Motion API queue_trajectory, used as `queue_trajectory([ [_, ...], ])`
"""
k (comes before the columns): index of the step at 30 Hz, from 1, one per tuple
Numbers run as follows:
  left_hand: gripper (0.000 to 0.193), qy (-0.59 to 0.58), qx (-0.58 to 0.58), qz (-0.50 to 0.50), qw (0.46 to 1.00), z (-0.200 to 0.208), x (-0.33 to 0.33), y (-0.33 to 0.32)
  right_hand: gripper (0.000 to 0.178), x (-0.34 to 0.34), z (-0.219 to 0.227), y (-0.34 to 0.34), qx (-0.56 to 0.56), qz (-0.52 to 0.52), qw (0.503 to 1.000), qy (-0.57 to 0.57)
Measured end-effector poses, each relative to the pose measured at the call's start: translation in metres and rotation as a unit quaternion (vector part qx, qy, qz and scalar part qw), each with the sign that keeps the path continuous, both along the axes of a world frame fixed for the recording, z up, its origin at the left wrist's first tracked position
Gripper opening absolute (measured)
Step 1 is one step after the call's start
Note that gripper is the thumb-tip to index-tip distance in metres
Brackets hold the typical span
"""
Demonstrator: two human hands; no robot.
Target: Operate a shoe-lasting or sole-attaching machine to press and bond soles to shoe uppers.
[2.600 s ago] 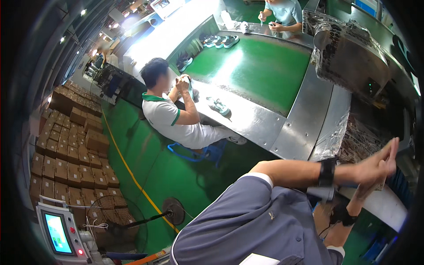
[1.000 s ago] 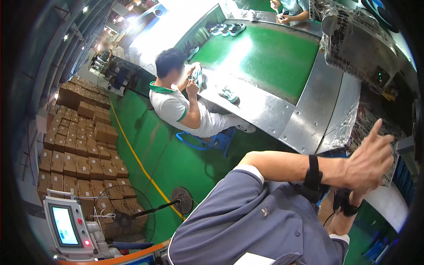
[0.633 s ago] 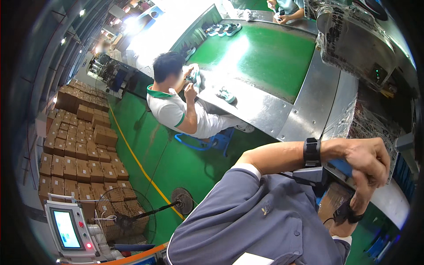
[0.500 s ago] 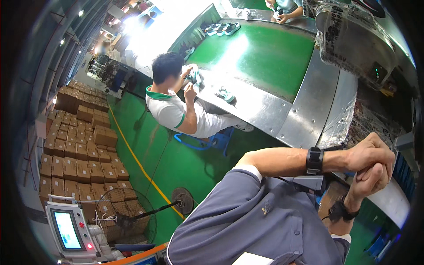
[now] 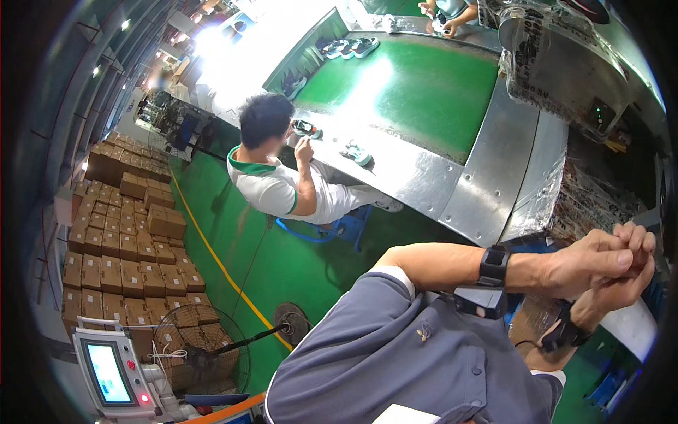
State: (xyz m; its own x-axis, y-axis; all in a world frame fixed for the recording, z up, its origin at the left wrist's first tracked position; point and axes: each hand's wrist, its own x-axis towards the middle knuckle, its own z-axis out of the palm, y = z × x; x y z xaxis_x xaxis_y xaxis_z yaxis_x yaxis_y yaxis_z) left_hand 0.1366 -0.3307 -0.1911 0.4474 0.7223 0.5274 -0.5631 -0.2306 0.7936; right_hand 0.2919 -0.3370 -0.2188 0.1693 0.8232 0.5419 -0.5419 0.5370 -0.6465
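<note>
At the right, my left hand (image 5: 580, 267) and my right hand (image 5: 627, 284) are pressed together in front of my body. My left fingers are closed, with the thumb lying along the top. Curled fingers of the right hand show beyond it. I see no object in either hand; the inner sides of the palms are hidden. A black strap (image 5: 494, 267) circles my left wrist, with a grey and black box-shaped device (image 5: 482, 302) beside it. Another black wrist strap (image 5: 565, 331) is on my right wrist, with a thin cable.
A green-topped table (image 5: 417, 92) with metal edges (image 5: 487, 187) carries several shoes (image 5: 353, 48). One seated co-worker (image 5: 275, 169) handles a shoe (image 5: 305, 128). Plastic-wrapped equipment (image 5: 565, 67) stands far right. Stacked cartons (image 5: 131, 247), a fan (image 5: 201, 350) and a screen panel (image 5: 107, 371) stand left.
My joined hands have shifted slightly right and turned, and the right fingers now show above the left hand. The seated co-worker has turned the shoe and lowered it slightly.
</note>
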Motion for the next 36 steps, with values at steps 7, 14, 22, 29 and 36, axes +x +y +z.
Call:
queue_trajectory([
  [7, 0.048, 0.043, 0.113, 0.186, 0.975, -0.001, -0.005, 0.01, 0.069, -0.08, -0.018, -0.01, 0.001, 0.123, 0.982, 0.141],
  [14, 0.047, 0.085, 0.217, 0.363, 0.902, -0.012, 0.022, -0.013, 0.059, -0.115, -0.004, -0.014, -0.034, -0.022, 0.995, 0.088],
  [22, 0.041, 0.263, 0.325, 0.217, 0.882, -0.03, -0.002, 0.029, 0.051, -0.085, -0.03, -0.048, -0.147, -0.185, 0.969, 0.069],
  [29, 0.041, 0.233, 0.175, -0.058, 0.955, -0.005, -0.024, 0.039, 0.049, -0.063, -0.047, -0.057, -0.244, -0.245, 0.934, -0.092],
  [36, 0.043, -0.018, -0.183, -0.11, 0.977, -0.026, -0.007, 0.029, 0.035, -0.079, -0.033, -0.025, -0.142, -0.336, 0.9, -0.24],
])
